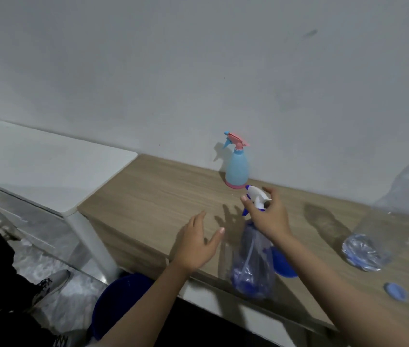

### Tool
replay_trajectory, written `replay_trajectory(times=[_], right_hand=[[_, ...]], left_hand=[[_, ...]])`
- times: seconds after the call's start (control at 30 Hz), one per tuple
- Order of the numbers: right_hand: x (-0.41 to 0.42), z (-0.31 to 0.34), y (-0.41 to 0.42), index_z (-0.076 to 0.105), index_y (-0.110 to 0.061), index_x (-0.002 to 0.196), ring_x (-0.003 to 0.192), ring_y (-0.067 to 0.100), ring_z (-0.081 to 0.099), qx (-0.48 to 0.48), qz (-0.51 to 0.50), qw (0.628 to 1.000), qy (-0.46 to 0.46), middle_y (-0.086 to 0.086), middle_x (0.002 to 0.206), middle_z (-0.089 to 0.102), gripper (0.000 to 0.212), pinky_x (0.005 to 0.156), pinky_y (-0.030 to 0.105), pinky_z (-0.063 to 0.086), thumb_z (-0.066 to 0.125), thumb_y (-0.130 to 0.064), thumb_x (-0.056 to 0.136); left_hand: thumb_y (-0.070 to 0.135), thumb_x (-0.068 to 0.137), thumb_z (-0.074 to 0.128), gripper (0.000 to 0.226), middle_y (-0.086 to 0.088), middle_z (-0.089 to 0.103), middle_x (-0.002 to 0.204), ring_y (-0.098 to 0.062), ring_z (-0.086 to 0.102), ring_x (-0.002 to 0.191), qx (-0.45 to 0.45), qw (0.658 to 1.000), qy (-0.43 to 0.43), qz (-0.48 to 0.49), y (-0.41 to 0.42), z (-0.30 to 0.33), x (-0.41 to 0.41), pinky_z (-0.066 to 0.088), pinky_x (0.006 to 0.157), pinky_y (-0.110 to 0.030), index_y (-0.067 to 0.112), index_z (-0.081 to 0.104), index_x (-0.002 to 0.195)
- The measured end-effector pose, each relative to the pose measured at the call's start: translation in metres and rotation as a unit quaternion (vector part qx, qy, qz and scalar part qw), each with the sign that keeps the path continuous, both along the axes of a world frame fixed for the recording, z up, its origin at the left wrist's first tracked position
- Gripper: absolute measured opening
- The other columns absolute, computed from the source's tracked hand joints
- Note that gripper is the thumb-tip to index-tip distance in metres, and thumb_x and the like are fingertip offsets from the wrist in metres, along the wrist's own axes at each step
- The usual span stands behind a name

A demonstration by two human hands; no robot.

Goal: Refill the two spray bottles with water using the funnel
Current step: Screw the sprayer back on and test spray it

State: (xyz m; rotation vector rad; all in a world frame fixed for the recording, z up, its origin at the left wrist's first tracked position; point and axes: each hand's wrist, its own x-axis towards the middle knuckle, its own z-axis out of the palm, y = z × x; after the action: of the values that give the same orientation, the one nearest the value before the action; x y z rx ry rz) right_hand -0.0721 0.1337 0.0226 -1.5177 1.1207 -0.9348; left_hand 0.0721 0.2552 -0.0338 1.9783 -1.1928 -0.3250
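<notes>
Lower centre of the frame: the clear blue spray bottle point(252, 261) stands upright near the front edge of the wooden counter point(153, 196), the blue funnel point(282, 265) just behind it. The right hand point(267, 215) pinches its white trigger head point(258, 196); the left hand point(196, 242), fingers relaxed and holding nothing, hovers beside it. The head probably needs unscrewing; steadying the body with the free hand would prevent tipping. Right: large water jug point(396, 214) and loose cap point(396, 291). Centre, farther back against the wall: the light-blue and pink spray bottle point(237, 171).

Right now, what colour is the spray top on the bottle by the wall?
Pink, with a blue nozzle tip, in the head view.
</notes>
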Motion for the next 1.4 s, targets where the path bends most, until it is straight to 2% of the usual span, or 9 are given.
replay_trajectory(times=[0.23,0.4,0.5,0.6,0.8,0.9,1.07,1.2,1.4], right_hand=[[-0.013,0.041,-0.034,0.043,-0.041,0.116,0.067,0.019,0.071,-0.088,-0.042,0.990,-0.103,-0.002,0.097,0.062,0.053,0.054,0.032,0.058,0.077,-0.042,0.075],[-0.024,0.041,-0.054,0.048,-0.039,0.104,0.060,0.012,0.068,-0.170,-0.085,0.976,-0.107,-0.008,0.093,0.061,0.032,0.055,0.023,0.055,0.070,-0.044,0.082],[-0.032,0.038,-0.070,0.058,-0.029,0.096,0.074,0.004,0.063,-0.241,-0.096,0.964,-0.049,-0.008,0.092,0.065,0.009,0.059,0.009,0.045,0.063,-0.027,0.088],[-0.039,0.043,-0.087,0.067,-0.026,0.090,0.074,0.007,0.062,-0.236,-0.092,0.967,-0.036,-0.013,0.086,0.067,0.015,0.058,0.006,0.042,0.063,-0.012,0.086],[-0.039,0.060,-0.128,0.069,-0.020,0.091,0.074,0.017,0.069,-0.230,-0.062,0.971,-0.021,-0.012,0.083,0.069,0.014,0.060,0.010,0.045,0.065,-0.008,0.085],[-0.035,0.063,-0.154,0.068,-0.020,0.090,0.074,0.016,0.069,-0.243,-0.062,0.968,0.000,-0.014,0.082,0.067,0.015,0.060,0.008,0.045,0.065,-0.006,0.085],[-0.032,0.049,-0.190,0.063,-0.024,0.087,0.079,0.019,0.065,-0.252,-0.054,0.964,0.060,-0.013,0.082,0.064,0.027,0.064,0.018,0.052,0.061,0.003,0.083],[-0.032,0.035,-0.207,0.061,-0.024,0.089,0.082,0.017,0.063,-0.249,-0.052,0.961,0.105,-0.003,0.088,0.066,0.029,0.071,0.030,0.055,0.060,0.004,0.084],[-0.028,0.035,-0.218,0.058,-0.025,0.090,0.086,0.025,0.065,-0.222,-0.056,0.966,0.118,-0.001,0.090,0.063,0.036,0.076,0.042,0.057,0.052,0.010,0.084]], left_hand=[[0.057,0.069,0.074,0.081,0.024,0.046,0.137,0.008,0.044,0.124,0.005,0.970,0.171,-0.173,-0.029,0.034,-0.053,0.040,0.096,-0.011,0.047,0.031,0.137],[0.042,0.074,0.077,0.075,0.022,0.049,0.133,0.002,0.047,0.123,-0.035,0.974,0.163,-0.155,-0.048,0.046,-0.076,0.045,0.093,-0.013,0.042,0.035,0.136],[0.047,0.071,0.079,0.076,0.024,0.047,0.132,0.002,0.046,0.120,-0.036,0.980,0.145,-0.133,-0.061,0.050,-0.082,0.042,0.076,-0.006,0.046,0.035,0.133],[0.037,0.070,0.082,0.076,0.015,0.049,0.133,-0.004,0.048,0.116,-0.035,0.979,0.163,-0.113,-0.080,0.051,-0.084,0.044,0.058,-0.004,0.037,0.039,0.133],[0.029,0.077,0.077,0.061,0.007,0.051,0.129,-0.010,0.053,0.113,-0.035,0.990,0.104,-0.092,-0.140,0.060,-0.071,0.052,0.080,-0.021,0.026,0.042,0.127],[0.024,0.079,0.075,0.053,0.006,0.053,0.125,-0.008,0.054,0.108,-0.043,0.989,0.104,-0.097,-0.181,0.056,-0.065,0.043,0.063,-0.008,0.024,0.044,0.122],[0.010,0.076,0.077,0.045,0.001,0.059,0.112,-0.017,0.060,0.103,-0.043,0.983,0.158,-0.084,-0.240,0.032,-0.062,0.052,0.070,-0.017,0.020,0.045,0.107],[0.017,0.076,0.077,0.044,0.008,0.059,0.101,-0.010,0.059,0.086,-0.021,0.988,0.128,-0.078,-0.262,0.014,-0.062,0.038,0.053,-0.008,0.027,0.040,0.099],[0.017,0.076,0.077,0.045,0.001,0.060,0.105,-0.013,0.060,0.087,-0.019,0.990,0.123,-0.071,-0.279,0.006,-0.066,0.047,0.068,-0.019,0.025,0.038,0.098]])
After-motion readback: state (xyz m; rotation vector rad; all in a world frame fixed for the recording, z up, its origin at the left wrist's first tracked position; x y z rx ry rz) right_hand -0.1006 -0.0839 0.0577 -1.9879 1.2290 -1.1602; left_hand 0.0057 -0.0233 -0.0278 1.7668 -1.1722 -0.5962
